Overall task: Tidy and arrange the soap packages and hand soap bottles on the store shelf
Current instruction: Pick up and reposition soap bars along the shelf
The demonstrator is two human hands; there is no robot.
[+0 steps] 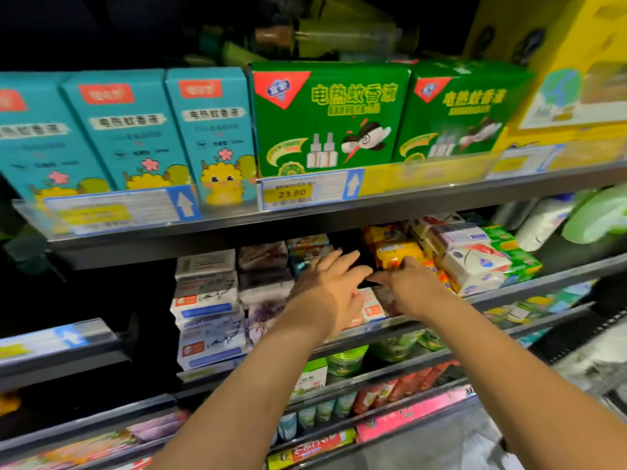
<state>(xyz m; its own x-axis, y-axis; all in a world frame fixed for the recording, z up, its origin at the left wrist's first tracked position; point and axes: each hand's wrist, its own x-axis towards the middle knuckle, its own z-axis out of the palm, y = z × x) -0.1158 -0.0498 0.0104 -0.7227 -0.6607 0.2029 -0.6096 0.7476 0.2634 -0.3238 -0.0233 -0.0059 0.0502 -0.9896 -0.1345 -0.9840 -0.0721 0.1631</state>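
Note:
Soap packages fill the middle shelf (424,329). White and blue boxed soaps (207,300) are stacked at the left, with purple-brown packs (263,266) beside them. My left hand (327,286) reaches into the gap in the middle, fingers straight, lying over pink-and-white soap boxes (371,308). My right hand (412,288) is beside it with its thumb stretched left toward the left fingers. Its fingertips are at the lower edge of a yellow-orange soap package (395,252); how they lie is hidden. White soap packs (475,266) and green ones (515,252) are stacked to the right.
The shelf above carries teal boxes (132,130) and green mosquito-liquid boxes (325,117) behind a rail with a 23.80 price tag (291,193). Lower shelves hold green tubs (346,361), small bottles (315,413) and red packs (400,390). White and green bags (590,215) sit far right.

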